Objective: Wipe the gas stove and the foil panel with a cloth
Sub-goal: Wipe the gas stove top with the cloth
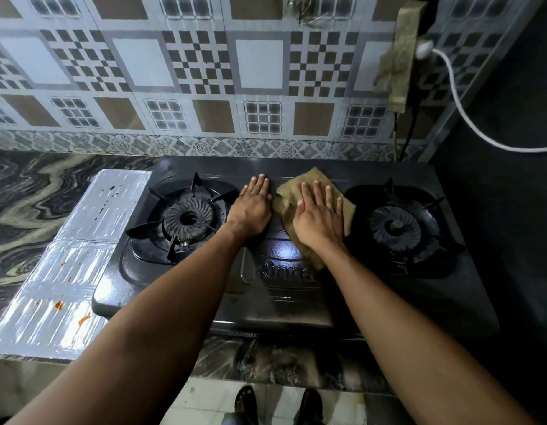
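Patterned wall tiles (pixel 204 65) back a marbled table (pixel 30 204) that carries a black two-burner gas stove (pixel 296 296). Its front edge overhangs the table edge at 6 o'clock, where tiled floor (pixel 204 400) and two feet show below.

On the stove's flat middle strip, between the left burner (pixel 188 217) and the right burner (pixel 394 224), both hands lie palm down. The right hand (pixel 321 216) presses flat on a brown cloth (pixel 309 182), fingers (pixel 316 191) spread open rather than gripping; the cloth's corners stick out at 12 o'clock and 3 o'clock of the hand, its right edge just beside the right burner's well. The left hand (pixel 250 210) rests bare on the stove just beside the cloth, fingers straight and together, holding nothing.

At 9 o'clock of the stove a shiny foil panel (pixel 70 265) lies flat on the table, touching the stove's left edge, spotted with dark and orange stains. Bare marbled surface lies beyond it. At 1 o'clock a white cable (pixel 468 118) hangs from a wall socket (pixel 423 49).
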